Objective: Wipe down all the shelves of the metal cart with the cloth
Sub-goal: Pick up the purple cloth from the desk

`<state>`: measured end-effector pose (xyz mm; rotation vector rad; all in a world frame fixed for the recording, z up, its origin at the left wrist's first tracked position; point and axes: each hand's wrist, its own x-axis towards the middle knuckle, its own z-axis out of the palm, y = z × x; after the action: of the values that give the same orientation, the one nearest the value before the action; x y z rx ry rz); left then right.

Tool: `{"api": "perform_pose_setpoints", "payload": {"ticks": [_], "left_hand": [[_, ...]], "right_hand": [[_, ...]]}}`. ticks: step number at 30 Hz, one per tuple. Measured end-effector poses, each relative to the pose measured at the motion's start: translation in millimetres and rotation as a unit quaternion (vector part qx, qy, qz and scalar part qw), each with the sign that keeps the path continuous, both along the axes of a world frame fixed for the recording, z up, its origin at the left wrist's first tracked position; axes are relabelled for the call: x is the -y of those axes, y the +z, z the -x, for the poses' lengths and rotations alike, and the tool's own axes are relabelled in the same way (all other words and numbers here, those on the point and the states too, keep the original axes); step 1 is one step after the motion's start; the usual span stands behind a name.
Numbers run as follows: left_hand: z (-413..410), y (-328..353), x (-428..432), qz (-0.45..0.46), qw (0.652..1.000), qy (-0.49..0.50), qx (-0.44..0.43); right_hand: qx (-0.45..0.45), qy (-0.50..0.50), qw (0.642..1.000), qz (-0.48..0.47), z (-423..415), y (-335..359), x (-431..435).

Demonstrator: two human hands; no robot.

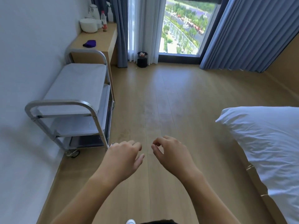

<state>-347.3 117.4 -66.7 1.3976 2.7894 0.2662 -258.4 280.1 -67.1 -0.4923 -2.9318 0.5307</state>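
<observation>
**Hand state.** The left hand (pixel 124 153) and right hand (pixel 171 152) are extended side by side over the floor (pixel 169 97), backs up. Both are released: the fingers (pixel 137 145) curl loosely and grasp nothing. The right thumb and index tip lie close together, but no object shows between them.

**Task items.** The metal cart (pixel 64 103) stands ahead and to the left of the left fingers, and neither hand touches it. Its near handle is the part closest to them. Three shelves are stacked in the frame; the top shelf (pixel 77 84) is bare. The cloth (pixel 89 43) (a dark purple bundle) lies on the wooden desk (pixel 103 36), well beyond the fingertips and past the far end of the cart.

**Reason for layout.** The cart is parked lengthwise against the wall (pixel 24 62). This probably keeps the walkway free, and it leaves one long side open toward the floor for access to every shelf. The cloth rests off the cart, so no shelf surface is covered. Both hands are free, which suits the likely first step of fetching the cloth. Wiping has not begun.

**Surroundings.** A bed (pixel 267 143) lies to the right of the right fingers. A dark bin (pixel 142 60) stands far ahead of the fingertips, by the window.
</observation>
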Motion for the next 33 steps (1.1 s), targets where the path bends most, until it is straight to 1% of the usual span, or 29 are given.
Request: {"api": "perform_pose_setpoints", "payload": {"ticks": [5, 10, 17, 20, 25, 29, 33], "left_hand": [[49, -16, -48, 0.021, 1.000, 0.003, 0.021], [110, -21, -128, 0.029, 1.000, -0.005, 0.011], [196, -2, -235, 0.017, 1.000, 0.025, 0.005], [223, -2, -259, 0.012, 0.999, 0.038, 0.026], [278, -18, -294, 0.033, 0.997, 0.036, 0.067], [347, -28, -320, 0.026, 0.996, 0.045, 0.074], [437, -34, -344, 0.010, 0.995, 0.064, 0.079]], "right_hand": [[0.017, -0.018, 1.000, 0.004, 50, -18, -43], [0.010, -0.044, 0.999, 0.024, 113, -32, -119], [0.003, -0.014, 1.000, 0.023, 206, -9, -231], [0.021, -0.002, 0.999, 0.029, 240, -11, -262], [0.058, 0.018, 0.997, 0.038, 294, -28, -297], [0.061, 0.019, 0.997, 0.038, 361, -38, -329], [0.045, 0.035, 0.997, 0.047, 452, -39, -354]]}}
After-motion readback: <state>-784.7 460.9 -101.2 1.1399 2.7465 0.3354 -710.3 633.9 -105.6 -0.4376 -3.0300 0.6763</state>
